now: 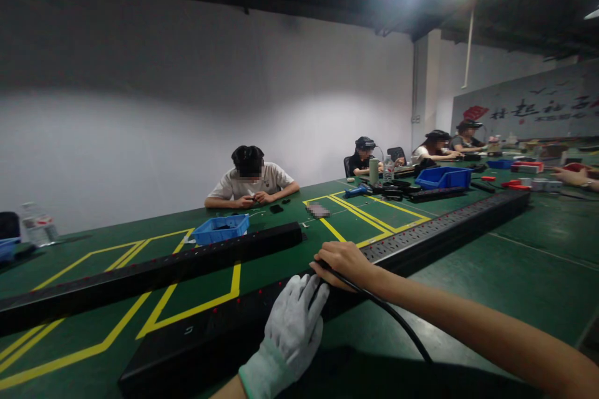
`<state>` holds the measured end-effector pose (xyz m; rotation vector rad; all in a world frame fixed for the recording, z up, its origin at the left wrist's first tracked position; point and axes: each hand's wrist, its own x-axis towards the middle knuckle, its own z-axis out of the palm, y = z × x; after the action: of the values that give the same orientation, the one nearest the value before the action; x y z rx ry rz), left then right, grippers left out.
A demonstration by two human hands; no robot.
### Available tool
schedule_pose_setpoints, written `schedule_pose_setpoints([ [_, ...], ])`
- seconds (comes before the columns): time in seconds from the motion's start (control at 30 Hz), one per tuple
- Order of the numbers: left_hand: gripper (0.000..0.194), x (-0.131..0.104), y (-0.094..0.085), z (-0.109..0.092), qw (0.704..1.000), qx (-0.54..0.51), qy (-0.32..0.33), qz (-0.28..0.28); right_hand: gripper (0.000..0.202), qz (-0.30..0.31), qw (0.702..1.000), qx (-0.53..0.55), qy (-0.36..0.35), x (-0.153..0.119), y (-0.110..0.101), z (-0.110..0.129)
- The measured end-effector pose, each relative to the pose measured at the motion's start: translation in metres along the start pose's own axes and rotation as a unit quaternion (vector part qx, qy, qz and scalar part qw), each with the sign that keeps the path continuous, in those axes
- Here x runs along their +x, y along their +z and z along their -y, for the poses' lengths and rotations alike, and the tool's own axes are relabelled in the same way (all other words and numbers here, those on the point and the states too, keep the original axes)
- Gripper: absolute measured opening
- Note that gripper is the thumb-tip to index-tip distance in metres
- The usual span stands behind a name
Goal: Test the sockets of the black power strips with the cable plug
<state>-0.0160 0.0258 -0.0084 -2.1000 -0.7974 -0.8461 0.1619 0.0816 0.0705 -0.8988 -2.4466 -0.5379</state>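
Observation:
A long black power strip (213, 324) with small red points along its top lies across the near side of the table. My left hand (297, 318), in a white work glove, rests on it with the fingers stretched out. Just beyond, my bare right hand (346, 262) is closed around a black cable (397, 318), which runs back under my right forearm. The two hands nearly meet, and the cable's end is hidden among the fingers. Past my right hand, a grey-topped row of sockets (440, 221) extends to the right; my hands hide whether it joins the near strip.
Another black power strip (154, 271) lies farther left, beside a blue bin (222, 229). Yellow tape (187, 317) marks the green table. A larger blue bin (442, 177) stands at the right. Across the table a person (253, 181) handles something small; several other people sit farther right.

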Motion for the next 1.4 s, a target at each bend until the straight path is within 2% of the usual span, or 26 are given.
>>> schedule_pose_setpoints([
  [0.1,0.038,0.002,0.000,-0.004,0.998,0.055,0.020,-0.020,0.029,-0.071,0.997,-0.016,-0.006,-0.015,0.014,0.010],
  [0.2,0.039,0.003,-0.001,-0.007,0.996,0.089,0.014,-0.013,0.030,-0.101,0.995,0.002,-0.016,-0.032,0.020,0.012],
  [0.37,0.038,0.002,-0.004,-0.006,0.998,0.060,0.017,0.009,0.044,-0.084,0.996,0.038,0.010,-0.054,0.029,0.011],
  [0.57,0.037,-0.003,-0.001,-0.004,1.000,0.008,-0.004,0.013,0.057,-0.083,0.993,0.074,0.045,-0.063,0.046,0.013],
  [0.73,0.038,-0.001,-0.002,-0.003,1.000,-0.003,-0.005,-0.001,0.060,-0.073,0.992,0.093,0.041,-0.064,0.043,0.011],
  [1.13,0.038,0.000,-0.005,-0.002,1.000,0.005,0.000,0.017,0.059,-0.066,0.992,0.104,0.030,-0.062,0.036,0.011],
  [1.4,0.036,0.004,-0.006,-0.002,1.000,0.011,0.006,0.000,0.058,-0.057,0.994,0.094,0.026,-0.061,0.033,0.010],
])
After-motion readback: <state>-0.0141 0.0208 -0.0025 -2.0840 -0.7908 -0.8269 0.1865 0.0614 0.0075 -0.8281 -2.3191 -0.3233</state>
